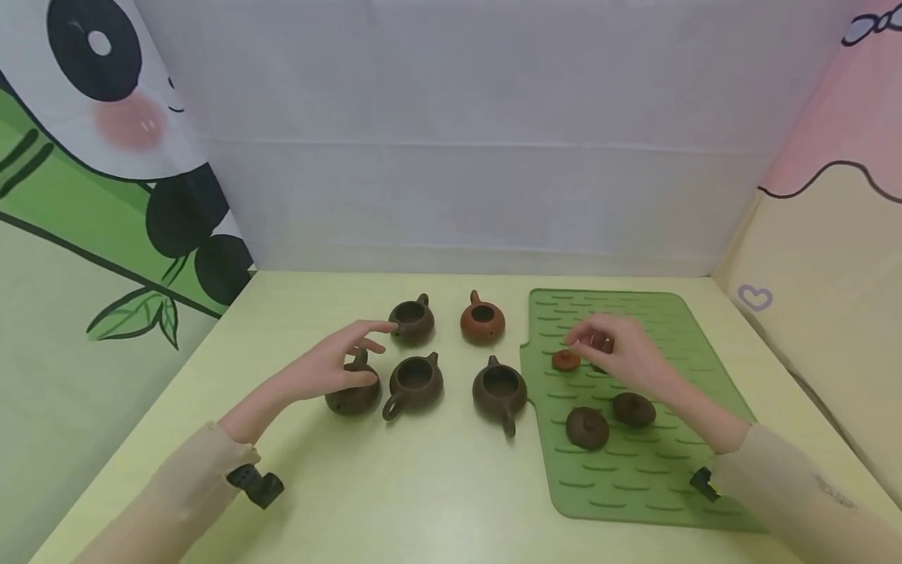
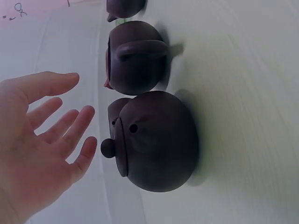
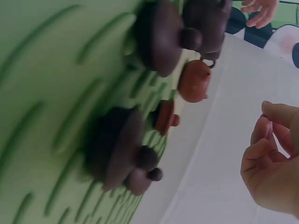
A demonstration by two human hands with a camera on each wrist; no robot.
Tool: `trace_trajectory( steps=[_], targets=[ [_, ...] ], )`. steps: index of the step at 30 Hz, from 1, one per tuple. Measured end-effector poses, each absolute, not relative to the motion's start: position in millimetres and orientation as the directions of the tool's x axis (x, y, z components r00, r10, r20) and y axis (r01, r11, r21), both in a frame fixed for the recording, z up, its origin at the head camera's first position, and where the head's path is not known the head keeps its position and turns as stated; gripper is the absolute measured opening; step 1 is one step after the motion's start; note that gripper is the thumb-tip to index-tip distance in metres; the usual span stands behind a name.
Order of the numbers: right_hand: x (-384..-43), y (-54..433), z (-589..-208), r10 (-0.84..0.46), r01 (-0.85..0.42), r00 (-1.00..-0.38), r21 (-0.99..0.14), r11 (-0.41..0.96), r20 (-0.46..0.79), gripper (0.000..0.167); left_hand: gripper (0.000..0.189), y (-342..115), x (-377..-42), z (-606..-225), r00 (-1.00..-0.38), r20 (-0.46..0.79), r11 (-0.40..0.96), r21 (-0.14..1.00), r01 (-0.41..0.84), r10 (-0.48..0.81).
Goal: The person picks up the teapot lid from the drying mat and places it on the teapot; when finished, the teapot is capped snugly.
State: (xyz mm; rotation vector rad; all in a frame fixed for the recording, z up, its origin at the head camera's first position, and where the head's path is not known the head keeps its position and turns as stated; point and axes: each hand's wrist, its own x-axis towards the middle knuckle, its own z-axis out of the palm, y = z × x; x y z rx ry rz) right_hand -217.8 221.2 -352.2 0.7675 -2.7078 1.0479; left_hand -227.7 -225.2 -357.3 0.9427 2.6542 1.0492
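My left hand [image 1: 326,366] hovers with spread fingers over a dark teapot [image 1: 352,395] at the left. In the left wrist view that teapot has its knobbed lid [image 2: 120,147] on, and the hand is apart from it, holding nothing. My right hand [image 1: 623,352] is raised above the green mat, thumb and fingertips drawn together with nothing visible between them. Close below its fingertips is a reddish lid [image 1: 566,360]; a dark lid [image 1: 600,345] is partly hidden by the hand. Two more dark lids [image 1: 587,428] rest nearer on the mat.
Three dark teapots [image 1: 416,384] without lids and a reddish lidless teapot [image 1: 482,323] stand in mid-table. The green mat [image 1: 599,489] with raised ridges covers the right side. A white cloth [image 1: 458,196] hangs behind, with patterned cloths at both sides.
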Motion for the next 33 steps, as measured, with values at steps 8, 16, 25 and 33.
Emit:
trace_trajectory(
  steps=[8, 16, 25, 33],
  targets=[
    [-207, 241, -365, -0.479, -0.517, -0.846, -0.577, 0.632, 0.234, 0.012, 0.078, -219, -242, -363, -0.728, 0.009, 0.559, 0.636, 0.533, 0.685],
    [-203, 254, -371, -0.618, -0.593, -0.773, -0.514, 0.62, 0.147, 0.015, 0.079, -217, -251, -365, -0.696, -0.098, 0.573, 0.654, 0.494, 0.712],
    [-202, 262, -376, -0.724, -0.615, -0.689, -0.556, 0.559, 0.033, 0.016, 0.072, -216, -260, -365, -0.696, -0.134, 0.618, 0.598, 0.511, 0.705],
    [-204, 263, -382, -0.742, -0.622, -0.67, -0.566, 0.541, 0.026, 0.015, 0.067, -215, -263, -372, -0.717, -0.138, 0.674, 0.496, 0.547, 0.683]
  ],
)
